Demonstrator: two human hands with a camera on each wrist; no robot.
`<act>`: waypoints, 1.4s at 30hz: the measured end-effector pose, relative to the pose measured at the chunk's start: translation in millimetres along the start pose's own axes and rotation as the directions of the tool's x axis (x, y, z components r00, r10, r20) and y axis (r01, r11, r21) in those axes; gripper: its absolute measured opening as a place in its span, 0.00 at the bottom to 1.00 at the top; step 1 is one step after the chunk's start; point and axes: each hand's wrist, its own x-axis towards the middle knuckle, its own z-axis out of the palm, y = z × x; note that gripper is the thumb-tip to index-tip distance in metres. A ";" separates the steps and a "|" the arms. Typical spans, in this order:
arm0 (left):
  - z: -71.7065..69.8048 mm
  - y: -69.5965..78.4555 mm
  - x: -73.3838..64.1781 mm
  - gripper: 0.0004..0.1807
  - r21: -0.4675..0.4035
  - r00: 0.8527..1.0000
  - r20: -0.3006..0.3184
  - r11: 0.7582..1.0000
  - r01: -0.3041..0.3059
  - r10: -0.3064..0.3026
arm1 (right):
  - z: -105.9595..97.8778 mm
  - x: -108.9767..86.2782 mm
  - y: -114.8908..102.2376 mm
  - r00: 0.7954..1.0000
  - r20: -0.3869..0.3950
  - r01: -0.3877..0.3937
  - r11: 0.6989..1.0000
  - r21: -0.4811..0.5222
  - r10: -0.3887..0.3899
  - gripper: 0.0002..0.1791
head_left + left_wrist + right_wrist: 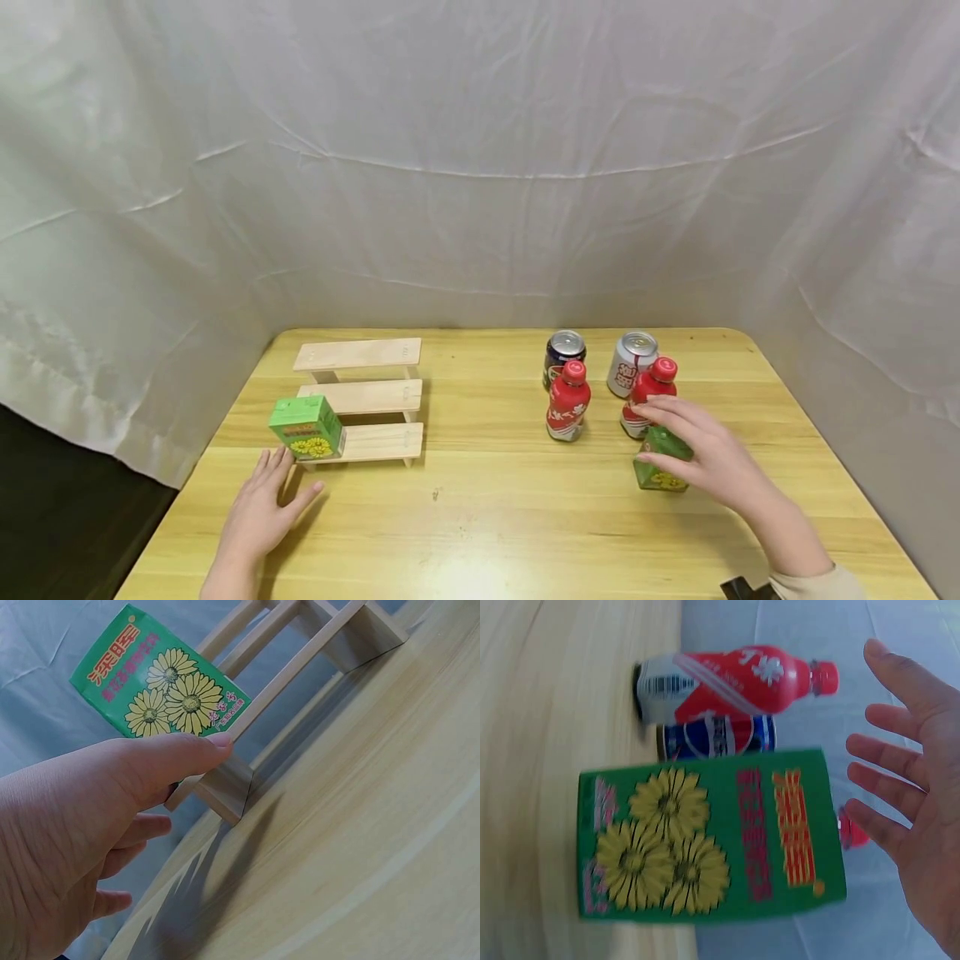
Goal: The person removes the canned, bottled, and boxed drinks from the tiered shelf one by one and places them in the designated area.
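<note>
A green juice carton (306, 430) with yellow flowers stands at the left end of the lowest step of a wooden three-step rack (378, 442). Just in front of it is my left hand (258, 506), thumb spread and nothing in its grasp. On the right, my right hand (705, 454) hovers over a second green carton (712, 836), fingers apart and holding nothing; in the head view the hand partly hides this carton. Right behind that carton is a red bottle (634, 414), partly covered by my fingers. Another red bottle (567, 408) stands to its left.
Behind the bottles stand a dark blue can (553, 360) and a white can (624, 367) with red lettering. Pale cloth (480, 208) walls in the back and sides of the wooden table (480, 517). A black object (738, 588) shows by the right sleeve.
</note>
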 end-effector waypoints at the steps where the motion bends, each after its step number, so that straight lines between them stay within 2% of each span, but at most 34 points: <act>1: -0.1 -0.1 0.2 0.49 0.001 1.000 0.001 1.000 0.000 0.000 | 1.9 3.1 -1.1 1.000 -0.010 0.023 1.000 0.016 -0.023 0.32; 6: -0.8 -0.3 0.1 0.49 0.010 1.000 0.011 1.000 0.008 -0.008 | 12.2 18.4 -7.9 0.989 -0.049 0.140 0.988 0.065 -0.137 0.31; 13: -1.1 -0.8 -0.4 0.49 0.026 1.000 0.000 1.000 0.005 -0.005 | 29.9 34.0 -22.0 0.988 0.026 0.149 0.985 0.087 -0.152 0.28; 17: -1.7 -0.4 -0.7 0.49 0.038 1.000 -0.005 0.999 0.004 -0.004 | 44.7 42.6 -32.7 0.984 0.048 0.164 0.977 0.139 -0.172 0.31; 26: -0.3 1.1 -0.6 0.50 0.041 1.000 -0.001 0.999 0.018 -0.018 | 74.7 60.6 -54.0 0.957 0.089 0.256 0.950 0.177 -0.274 0.29; 34: -0.6 1.2 -0.8 0.50 0.048 1.000 -0.010 0.999 0.020 -0.020 | 95.2 77.2 -72.7 0.931 0.099 0.326 0.923 0.204 -0.350 0.31; 42: -1.1 1.5 -0.6 0.50 0.046 1.000 -0.007 0.999 0.015 -0.015 | 111.2 93.8 -88.9 0.919 0.089 0.354 0.905 0.235 -0.383 0.31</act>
